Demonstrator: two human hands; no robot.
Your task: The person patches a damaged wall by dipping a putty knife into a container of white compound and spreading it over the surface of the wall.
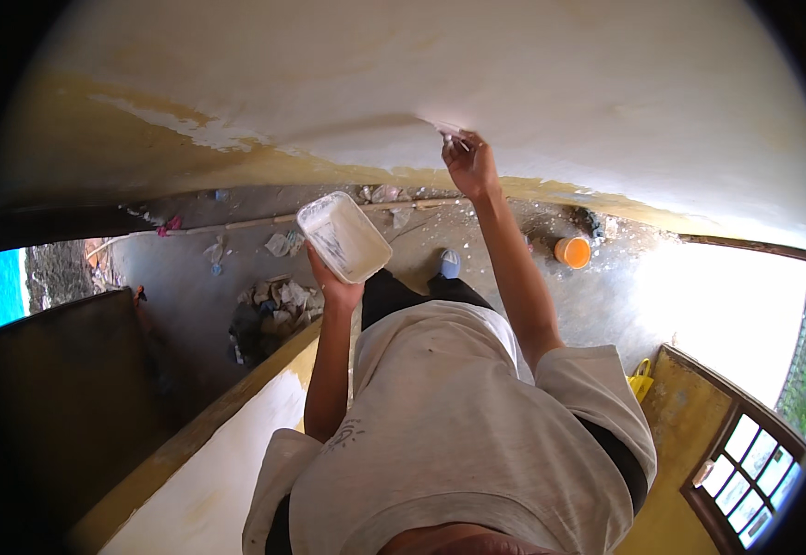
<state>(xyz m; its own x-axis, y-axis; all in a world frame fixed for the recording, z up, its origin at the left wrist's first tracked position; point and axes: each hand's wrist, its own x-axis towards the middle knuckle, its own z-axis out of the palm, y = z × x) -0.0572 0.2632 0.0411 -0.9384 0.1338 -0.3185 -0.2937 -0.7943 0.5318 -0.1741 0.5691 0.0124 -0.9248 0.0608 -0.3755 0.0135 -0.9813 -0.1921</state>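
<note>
My left hand (pixel 338 289) grips a white rectangular tub (pixel 358 242) from below and the side. Its inner wall is smeared with grey marks, and pale paste lies inside. My right hand (pixel 473 168), raised against the wall (pixel 551 83), is closed round a putty knife (pixel 446 127); its thin pale blade touches the wall surface. White coating covers most of this wall. Yellowish old paint (pixel 79 120) shows along its lower part and at the left, with a ragged white patch there.
An orange bucket (pixel 572 252) stands on the floor near the wall's foot. A long pole (pixel 264 219) lies along the wall among scraps. Left of me are a rubbish heap (pixel 283 310) and a low wall (pixel 227 453). Bright doorway (pixel 726 296) and paned window (pixel 750 476) are at right.
</note>
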